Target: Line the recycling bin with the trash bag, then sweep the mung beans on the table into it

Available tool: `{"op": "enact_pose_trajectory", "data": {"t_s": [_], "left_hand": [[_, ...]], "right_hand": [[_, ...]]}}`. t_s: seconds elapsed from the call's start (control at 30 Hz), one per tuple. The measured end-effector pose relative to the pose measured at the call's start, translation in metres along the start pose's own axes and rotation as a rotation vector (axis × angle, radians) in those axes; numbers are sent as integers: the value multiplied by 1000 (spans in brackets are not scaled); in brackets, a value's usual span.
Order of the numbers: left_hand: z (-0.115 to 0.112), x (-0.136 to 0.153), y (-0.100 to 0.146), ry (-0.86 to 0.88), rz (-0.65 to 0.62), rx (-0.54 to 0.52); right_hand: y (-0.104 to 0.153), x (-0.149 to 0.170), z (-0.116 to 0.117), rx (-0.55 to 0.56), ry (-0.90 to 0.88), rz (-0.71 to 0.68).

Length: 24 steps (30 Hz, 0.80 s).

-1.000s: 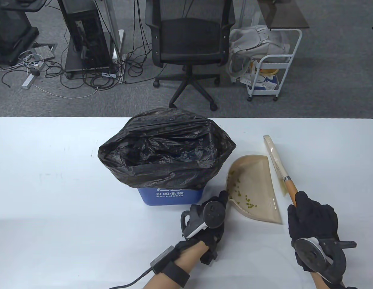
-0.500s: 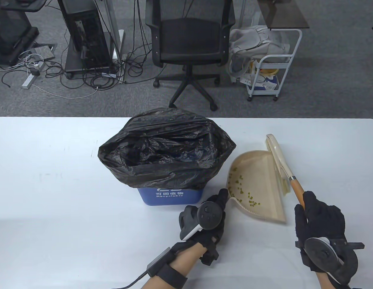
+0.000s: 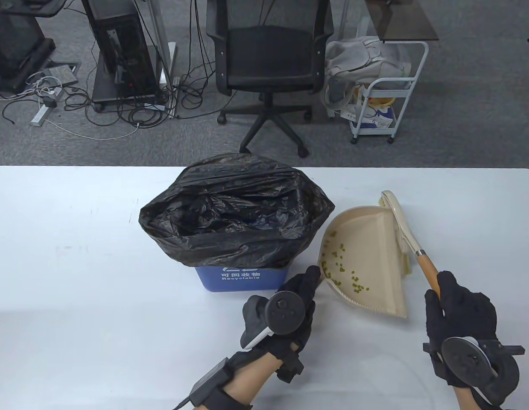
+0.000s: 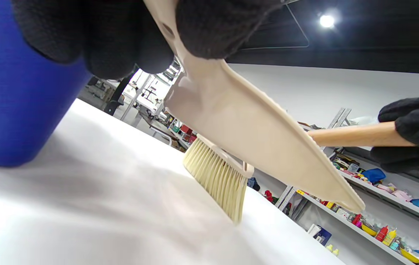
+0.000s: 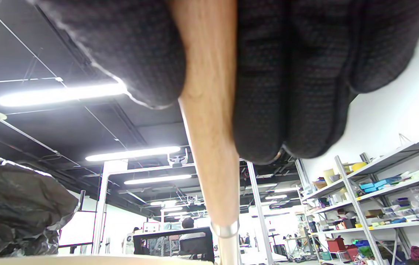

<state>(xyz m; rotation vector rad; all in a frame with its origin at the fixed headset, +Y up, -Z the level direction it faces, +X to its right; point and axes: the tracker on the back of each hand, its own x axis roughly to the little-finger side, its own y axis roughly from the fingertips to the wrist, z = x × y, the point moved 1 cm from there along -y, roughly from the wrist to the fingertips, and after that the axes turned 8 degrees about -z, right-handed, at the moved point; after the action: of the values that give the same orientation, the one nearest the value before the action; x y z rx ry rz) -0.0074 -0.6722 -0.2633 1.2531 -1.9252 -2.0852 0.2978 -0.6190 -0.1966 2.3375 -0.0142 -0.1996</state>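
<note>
Fingers of the left hand (image 3: pixel 290 307) are curled tight round the stub handle of the dustpan (image 3: pixel 371 256), thumb and fingertips pinching it from both sides in the left wrist view, where the pan's far lip is raised clear of the table (image 3: pixel 76 277). Its load, the mung beans (image 3: pixel 341 269), lies scattered across the pan floor towards the handle end, just beside the black trash bag (image 3: pixel 234 213) that already lines the blue recycling bin (image 3: pixel 241 277).

Loose beans will likely roll at the slightest tilt, and the thin plastic pan looks light and a little flexible, so the handle seems the right place to hold it, with the open lip kept high until it is over the bag's mouth. That bag is soft and slack; its rim may sag if the pan leans on it.

Right hand (image 3: pixel 460 316) is wrapped round the wooden handle of the brush (image 3: pixel 401 226), fingers closed on it, bristles touching the table behind the pan's outer edge. Both wrists sit low near the table's front edge.
</note>
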Motion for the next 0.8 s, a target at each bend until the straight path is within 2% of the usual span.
{"op": "enact_pose_trajectory", "data": {"t_s": [0.33,0.57,0.8], "left_hand": [[57,-29,9,70,-41,-72],[121,-46,16,50,-58,-163],[184,-36,27,-42,14,-257]], "right_hand": [[1,2,0,-4,-10,13],[1,1,1,-7,-11,13],[1,-1,2,-11,-4,4]]}}
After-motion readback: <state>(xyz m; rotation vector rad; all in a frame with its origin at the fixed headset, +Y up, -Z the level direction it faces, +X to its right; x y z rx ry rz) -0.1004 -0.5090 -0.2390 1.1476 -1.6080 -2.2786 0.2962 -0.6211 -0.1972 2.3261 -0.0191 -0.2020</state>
